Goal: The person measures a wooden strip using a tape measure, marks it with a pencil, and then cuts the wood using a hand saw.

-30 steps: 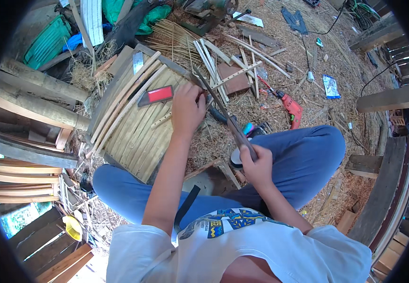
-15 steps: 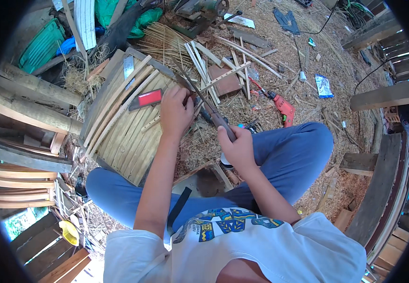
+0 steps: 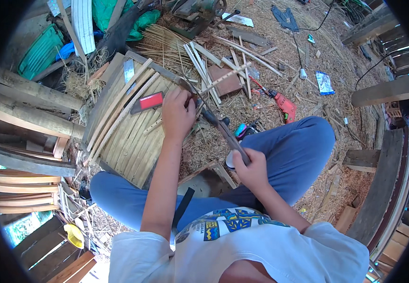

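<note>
My left hand (image 3: pixel 178 112) is closed on a thin wooden strip (image 3: pixel 222 79) with a row of small holes, pressing it at the right edge of a slatted wooden panel (image 3: pixel 128 144). The strip sticks out on both sides of the fingers. My right hand (image 3: pixel 250 170) grips the rear end of a long dark wooden handle on a knife (image 3: pixel 228 134). Its narrow blade points away to the upper left and crosses the strip just right of my left hand. A red-topped dark block (image 3: pixel 151 100) lies on the panel beside my left fingers.
Curved wooden slats (image 3: pixel 119 101) lie along the panel's left side. Beyond it are loose sticks (image 3: pixel 199 63) and a brown block (image 3: pixel 224 79). A red power drill (image 3: pixel 283 104) rests on the shavings at right. An open wooden box (image 3: pixel 204 181) stands between my legs.
My right hand has drawn the knife back toward me and to the right. The left hand stays at nearly the same spot on the strip.
</note>
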{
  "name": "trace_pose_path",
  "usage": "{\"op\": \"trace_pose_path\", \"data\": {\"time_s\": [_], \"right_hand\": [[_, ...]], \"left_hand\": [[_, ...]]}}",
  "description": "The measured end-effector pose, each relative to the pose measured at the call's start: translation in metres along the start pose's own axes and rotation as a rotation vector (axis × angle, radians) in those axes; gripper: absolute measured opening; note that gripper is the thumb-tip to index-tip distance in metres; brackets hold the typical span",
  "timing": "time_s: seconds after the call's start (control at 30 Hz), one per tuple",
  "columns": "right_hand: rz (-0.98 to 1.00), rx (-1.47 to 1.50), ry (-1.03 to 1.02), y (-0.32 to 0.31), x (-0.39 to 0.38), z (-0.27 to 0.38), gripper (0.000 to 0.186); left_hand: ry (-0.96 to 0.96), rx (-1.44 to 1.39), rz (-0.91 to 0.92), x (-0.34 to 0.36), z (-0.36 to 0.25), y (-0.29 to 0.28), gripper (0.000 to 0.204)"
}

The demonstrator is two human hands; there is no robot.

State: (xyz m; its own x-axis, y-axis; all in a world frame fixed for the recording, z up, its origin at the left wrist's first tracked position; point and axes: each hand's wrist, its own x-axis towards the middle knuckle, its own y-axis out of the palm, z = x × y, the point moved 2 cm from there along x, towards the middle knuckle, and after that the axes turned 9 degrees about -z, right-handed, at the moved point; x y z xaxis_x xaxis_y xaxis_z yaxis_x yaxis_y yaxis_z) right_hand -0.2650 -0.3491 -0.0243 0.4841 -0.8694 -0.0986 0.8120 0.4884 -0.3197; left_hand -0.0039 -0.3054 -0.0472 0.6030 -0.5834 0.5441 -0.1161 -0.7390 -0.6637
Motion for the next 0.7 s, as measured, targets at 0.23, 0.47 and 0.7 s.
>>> {"op": "trace_pose_path", "data": {"time_s": [0.23, 0.47, 0.7], "right_hand": [[0.000, 0.089, 0.047, 0.020, 0.028, 0.009, 0.042], [0.002, 0.019, 0.034, 0.003, 0.005, -0.002, 0.044], [0.032, 0.190, -0.006, 0.027, 0.040, 0.006, 0.035]], "left_hand": [[-0.006, -0.003, 0.030, 0.001, -0.008, 0.001, 0.011], [0.007, 0.005, 0.037, 0.000, -0.005, -0.002, 0.012], [0.005, 0.045, 0.027, 0.001, -0.008, 0.001, 0.012]]}}
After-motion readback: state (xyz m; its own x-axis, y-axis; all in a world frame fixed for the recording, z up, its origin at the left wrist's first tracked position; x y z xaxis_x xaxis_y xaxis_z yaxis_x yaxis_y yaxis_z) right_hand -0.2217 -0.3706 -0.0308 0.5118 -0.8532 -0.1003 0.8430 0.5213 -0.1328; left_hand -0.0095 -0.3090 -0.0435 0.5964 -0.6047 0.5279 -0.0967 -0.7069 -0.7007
